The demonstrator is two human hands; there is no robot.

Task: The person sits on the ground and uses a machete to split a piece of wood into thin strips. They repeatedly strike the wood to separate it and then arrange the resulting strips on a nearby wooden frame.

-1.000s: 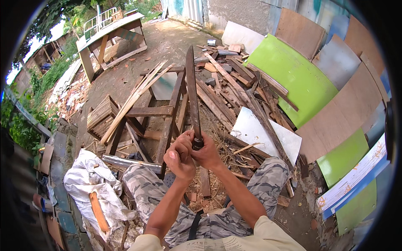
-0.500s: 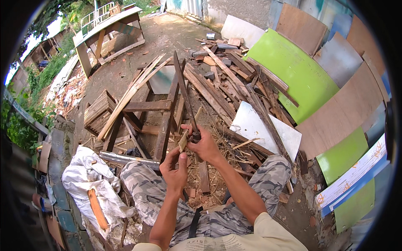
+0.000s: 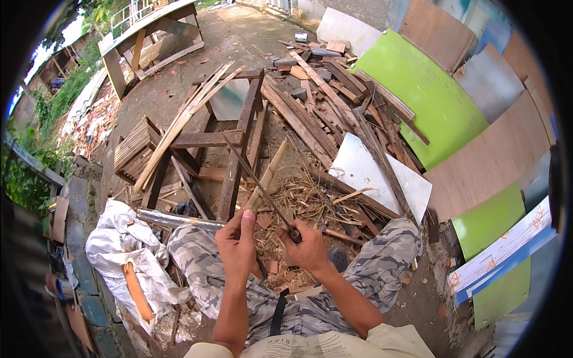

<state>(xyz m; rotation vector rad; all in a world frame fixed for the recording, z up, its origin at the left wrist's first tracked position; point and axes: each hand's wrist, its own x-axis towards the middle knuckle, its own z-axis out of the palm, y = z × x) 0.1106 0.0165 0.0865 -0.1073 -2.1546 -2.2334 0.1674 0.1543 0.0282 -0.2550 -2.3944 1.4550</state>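
My left hand is closed around the lower end of a pale, tapered wood strip that points up and away from me. In my right hand is the dark handle of a long, thin-bladed knife. Its blade slants up to the left and crosses the strip in the picture; whether the two touch I cannot tell. Beyond my hands stands a dark wooden frame, with long pale strips leaning over it. Shavings cover the ground in front of me.
At my left lies a white sack with an orange-brown wood piece on it. Scrap planks heap up ahead, beside a green panel. A hammer-like tool lies near my right knee. A table stands far left.
The knife has swung from nearly upright to slanting left, and my right hand has moved down and right. My left hand has shifted slightly down and left, with more of the strip showing.
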